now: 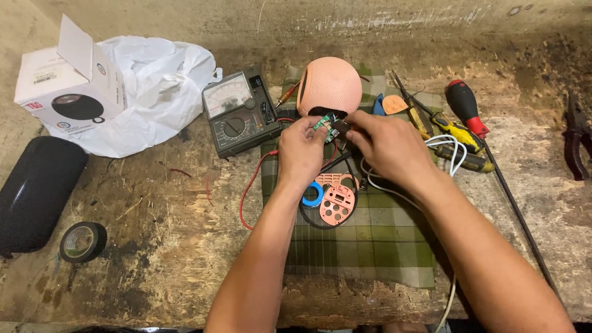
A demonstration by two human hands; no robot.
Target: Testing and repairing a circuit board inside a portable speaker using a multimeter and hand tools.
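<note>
Nearest the camera, the green plaid cloth point(370, 246) serves as landmark; everything else is placed from it. On its middle lie a pink perforated cover plate point(337, 203) and a small blue ring point(312, 194), loose, just below the wrists. A sweep of a forearm could likely knock them off the cloth.

Above the cloth's upper middle, the left hand point(300, 151) and the right hand point(388, 145) meet, fingertips of both pinched closed on a small green circuit board point(328, 126). The board sits right at the opening of the round pink speaker shell point(328, 86), at the cloth's far edge. Thin wires seem to tie board to shell; a hard pull could tear them, I judge.

Left of the cloth stands an analog multimeter point(237, 111), its red lead point(250, 191) trailing under the left wrist, where it could snag. Right of the cloth lie screwdrivers point(459, 123) that might roll.
</note>
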